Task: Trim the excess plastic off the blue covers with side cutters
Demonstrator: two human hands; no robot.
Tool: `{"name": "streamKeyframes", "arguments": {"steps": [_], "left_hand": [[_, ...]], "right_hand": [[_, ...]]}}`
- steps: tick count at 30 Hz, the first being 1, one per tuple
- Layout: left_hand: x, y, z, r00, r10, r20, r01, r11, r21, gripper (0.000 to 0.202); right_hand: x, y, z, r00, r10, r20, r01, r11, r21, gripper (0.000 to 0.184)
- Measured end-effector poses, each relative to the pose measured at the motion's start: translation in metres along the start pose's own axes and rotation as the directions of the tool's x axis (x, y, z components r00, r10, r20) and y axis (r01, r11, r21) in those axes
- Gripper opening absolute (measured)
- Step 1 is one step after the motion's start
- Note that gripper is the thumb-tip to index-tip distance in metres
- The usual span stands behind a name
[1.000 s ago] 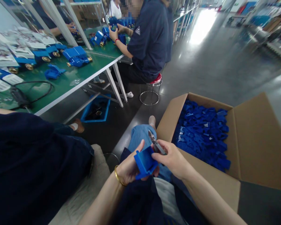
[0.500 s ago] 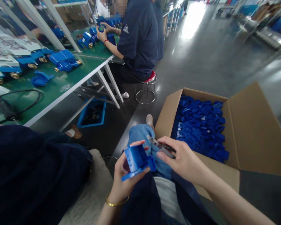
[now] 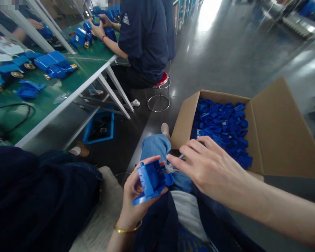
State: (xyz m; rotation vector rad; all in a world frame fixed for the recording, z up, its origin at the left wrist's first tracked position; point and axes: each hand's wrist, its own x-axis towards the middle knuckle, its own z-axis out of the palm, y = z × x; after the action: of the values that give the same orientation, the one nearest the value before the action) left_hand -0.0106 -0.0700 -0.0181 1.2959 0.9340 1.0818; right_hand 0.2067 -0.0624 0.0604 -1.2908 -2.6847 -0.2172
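My left hand [image 3: 132,190] is wrapped round a blue plastic housing [image 3: 150,180], holding it tilted above my lap with its hollow side facing up and right. A small flap part juts from its right side. Just right of the housing is my right hand [image 3: 202,162], fingers bent and palm down. A short grey piece of the pliers [image 3: 182,156] shows under its fingers; the rest is hidden by the hand. Between the hand and the housing is a shiny, see-through scrap [image 3: 170,168], too blurred to name.
A cardboard box [image 3: 182,122] full of blue plastic parts [image 3: 220,129] stands open at my right. On the left, a green table [image 3: 78,68] carries blue meter bodies [image 3: 54,64]. Beneath it is a blue bin [image 3: 111,126]. A co-worker [image 3: 147,38] sits ahead on a red stool [image 3: 162,79].
My right hand has turned palm down and its fingers have moved closer to the housing, covering most of the pliers. The housing stays in my left hand. The whole view has shifted slightly.
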Motion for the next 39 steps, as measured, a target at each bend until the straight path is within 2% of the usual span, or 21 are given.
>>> {"name": "streamKeyframes", "arguments": {"steps": [6,12,20,25,31,34,37,39], "left_hand": [[-0.001,0.001,-0.002,0.999,0.050,0.008,-0.051,0.992,0.115,0.066],[0.002,0.004,-0.006,0.988,0.127,0.087,-0.146,0.951,0.274,0.067],[0.003,0.004,-0.007,0.983,0.077,0.167,-0.118,0.959,0.258,0.062],[0.000,0.002,-0.005,0.985,0.035,0.170,-0.073,0.972,0.224,0.059],[0.000,-0.001,-0.007,0.989,-0.060,0.138,0.035,0.984,0.173,0.059],[0.000,0.000,-0.006,0.988,-0.099,0.119,0.082,0.986,0.144,0.059],[0.000,0.000,-0.005,0.991,-0.123,0.055,0.118,0.990,0.080,0.060],[-0.002,0.000,-0.003,0.987,-0.157,0.014,0.158,0.987,-0.030,0.061]], "right_hand": [[0.006,0.000,-0.005,0.998,-0.040,0.046,0.044,0.995,-0.095,0.032],[0.012,0.001,-0.010,0.990,-0.103,0.101,0.113,0.988,-0.101,0.032],[0.014,0.000,-0.010,0.982,-0.160,0.102,0.176,0.971,-0.164,0.034],[0.012,-0.003,-0.008,0.979,-0.165,0.118,0.185,0.964,-0.189,0.032],[0.006,-0.004,-0.003,0.980,-0.116,0.162,0.138,0.982,-0.130,0.027],[0.004,0.000,-0.001,0.979,-0.062,0.192,0.073,0.996,-0.048,0.024],[0.002,0.011,0.000,0.969,0.060,0.239,-0.093,0.987,0.132,0.024],[-0.001,0.021,0.003,0.953,0.187,0.236,-0.262,0.901,0.346,0.023]]}}
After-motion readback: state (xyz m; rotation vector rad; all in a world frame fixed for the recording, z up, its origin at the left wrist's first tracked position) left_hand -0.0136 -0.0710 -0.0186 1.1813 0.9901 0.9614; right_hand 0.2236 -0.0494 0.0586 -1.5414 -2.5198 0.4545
